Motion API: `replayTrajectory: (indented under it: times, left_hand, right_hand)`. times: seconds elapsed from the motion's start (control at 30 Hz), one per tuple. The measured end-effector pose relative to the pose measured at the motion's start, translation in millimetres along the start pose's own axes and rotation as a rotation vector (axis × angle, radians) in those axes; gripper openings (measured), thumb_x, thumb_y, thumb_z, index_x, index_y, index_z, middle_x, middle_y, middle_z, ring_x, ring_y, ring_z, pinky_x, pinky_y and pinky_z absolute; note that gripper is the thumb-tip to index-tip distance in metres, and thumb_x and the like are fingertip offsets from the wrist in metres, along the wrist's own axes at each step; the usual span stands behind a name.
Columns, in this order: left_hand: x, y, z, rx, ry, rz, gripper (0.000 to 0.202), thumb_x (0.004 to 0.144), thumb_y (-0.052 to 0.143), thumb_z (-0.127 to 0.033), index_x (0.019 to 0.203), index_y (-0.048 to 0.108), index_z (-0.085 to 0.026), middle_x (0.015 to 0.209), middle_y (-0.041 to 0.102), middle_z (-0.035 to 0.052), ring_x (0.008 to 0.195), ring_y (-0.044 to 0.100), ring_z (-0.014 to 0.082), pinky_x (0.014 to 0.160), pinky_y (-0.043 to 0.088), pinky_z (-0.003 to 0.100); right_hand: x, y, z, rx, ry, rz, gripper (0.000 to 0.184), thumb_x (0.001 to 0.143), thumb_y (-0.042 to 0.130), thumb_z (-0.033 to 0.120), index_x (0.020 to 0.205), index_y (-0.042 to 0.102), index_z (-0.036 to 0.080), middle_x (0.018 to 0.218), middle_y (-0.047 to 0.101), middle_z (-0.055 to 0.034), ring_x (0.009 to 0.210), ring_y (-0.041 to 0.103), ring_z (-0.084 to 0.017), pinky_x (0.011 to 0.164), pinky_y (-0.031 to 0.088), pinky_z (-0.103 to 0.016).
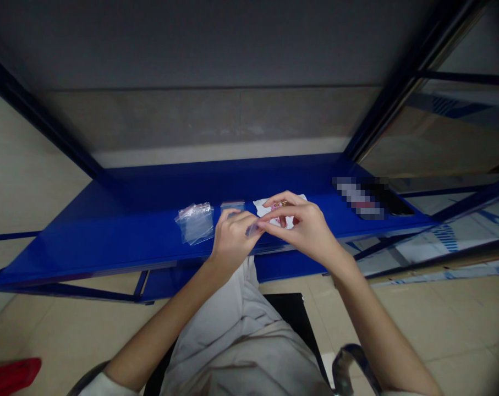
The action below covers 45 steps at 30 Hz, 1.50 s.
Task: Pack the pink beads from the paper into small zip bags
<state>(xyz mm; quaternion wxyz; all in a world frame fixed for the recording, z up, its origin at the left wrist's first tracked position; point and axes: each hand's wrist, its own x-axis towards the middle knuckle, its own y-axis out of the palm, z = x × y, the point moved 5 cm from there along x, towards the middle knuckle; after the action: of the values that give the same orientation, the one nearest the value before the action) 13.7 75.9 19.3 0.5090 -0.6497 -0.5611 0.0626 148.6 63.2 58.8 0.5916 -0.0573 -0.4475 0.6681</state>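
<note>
Both my hands meet above the front edge of a blue shelf (121,220). Between them is a small clear plastic bag (252,227). My left hand (234,234) is closed around one side of it. The thumb and fingers of my right hand (301,221) pinch its other side. Just beyond the right hand, a white paper (262,207) bears small pink and gold pieces (279,204), partly hidden by the fingers. To the left lies a loose pile of clear zip bags (195,223). Another zip bag (232,206) shows behind my left hand.
A dark flat object (398,204), partly pixelated, rests at the shelf's right end. Blue uprights (63,132) stand at both sides. A dark chair (290,313) is under me, and something red (14,375) is at the lower left.
</note>
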Motion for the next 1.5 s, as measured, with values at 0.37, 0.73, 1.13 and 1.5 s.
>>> replayTrajectory:
  times: [0.37,0.73,1.13,1.5]
  left_hand:
    - [3.5,6.9,-7.9,-0.939,-0.404,0.423,0.025,0.077,0.063,-0.031,0.094,0.07,-0.014,0.079,0.074,0.0063,0.071,0.069,0.0196,0.067,0.05,0.029]
    - [1.1,7.2,6.2,-1.076,-0.492,0.3,0.031,0.073,0.069,-0.036,0.094,0.07,-0.013,0.095,0.074,0.0109,0.085,0.07,0.0238,0.07,0.054,0.03]
    - [-3.9,-1.0,22.9,-1.05,-0.607,0.022,0.023,0.066,0.075,-0.033,0.072,0.069,-0.012,0.074,0.074,0.006,0.071,0.07,0.0199,0.062,0.056,0.028]
    - [-4.6,-6.4,14.1,-1.044,-0.616,0.007,0.021,0.064,0.076,-0.032,0.069,0.069,-0.012,0.069,0.073,0.0052,0.063,0.069,0.0183,0.061,0.057,0.028]
  right_hand:
    - [0.6,-3.9,2.3,0.104,-0.041,0.19,0.025,0.087,0.054,0.037,0.08,0.072,0.021,0.106,0.064,-0.0048,0.09,0.062,-0.017,0.075,0.046,-0.026]
    - [5.6,-22.4,-19.6,0.073,0.037,-0.065,0.022,0.082,0.06,0.038,0.093,0.069,0.02,0.091,0.068,-0.004,0.068,0.061,-0.013,0.06,0.045,-0.024]
    - [-6.9,-7.9,-119.9,-0.61,0.524,0.268,0.018,0.073,0.066,0.04,0.088,0.074,0.033,0.095,0.072,-0.0024,0.079,0.065,-0.022,0.062,0.04,-0.027]
    - [-5.9,-6.5,-121.6,-0.643,0.594,0.273,0.018,0.072,0.064,0.038,0.085,0.075,0.033,0.095,0.072,-0.0047,0.089,0.065,-0.028,0.069,0.044,-0.032]
